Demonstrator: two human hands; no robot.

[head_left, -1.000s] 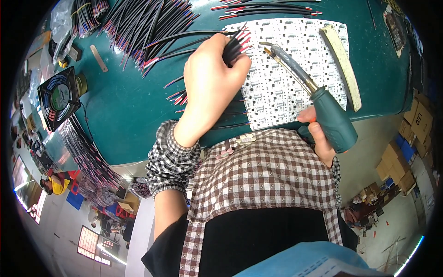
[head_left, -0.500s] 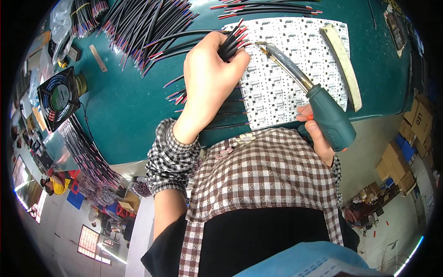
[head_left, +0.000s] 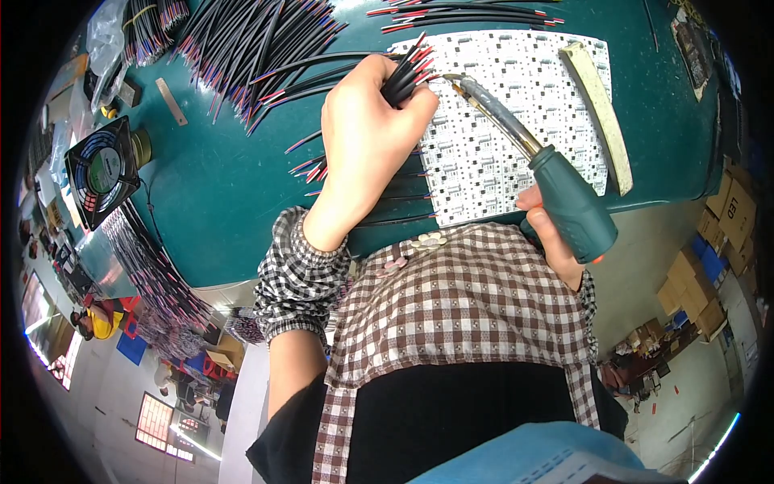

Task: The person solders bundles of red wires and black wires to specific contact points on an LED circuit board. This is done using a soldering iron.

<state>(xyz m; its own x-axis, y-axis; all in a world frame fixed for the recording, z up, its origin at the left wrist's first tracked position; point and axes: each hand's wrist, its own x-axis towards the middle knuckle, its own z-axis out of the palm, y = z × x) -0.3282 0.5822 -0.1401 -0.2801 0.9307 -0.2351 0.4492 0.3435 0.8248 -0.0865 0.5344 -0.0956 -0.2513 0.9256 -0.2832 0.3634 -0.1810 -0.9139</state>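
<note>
My left hand is closed round a bundle of black cables whose red and white wire ends point up and to the right. It hovers over the left edge of a white circuit board panel dotted with small dark parts. In my right hand is a soldering iron with a dark green handle, gripped from below so that the handle hides some fingers. The iron's tip is beside the wire ends of the bundle; whether it touches them I cannot tell. Several cables lie along the panel's left edge.
A large pile of black cables covers the back left of the green table. A small fan stands at the left. On the panel's right side lies a curved pale strip. More cables lie behind the panel.
The soldering iron has shifted slightly left in my right hand, its tip now nearer the wire ends. My left hand with the cable bundle has hardly moved.
</note>
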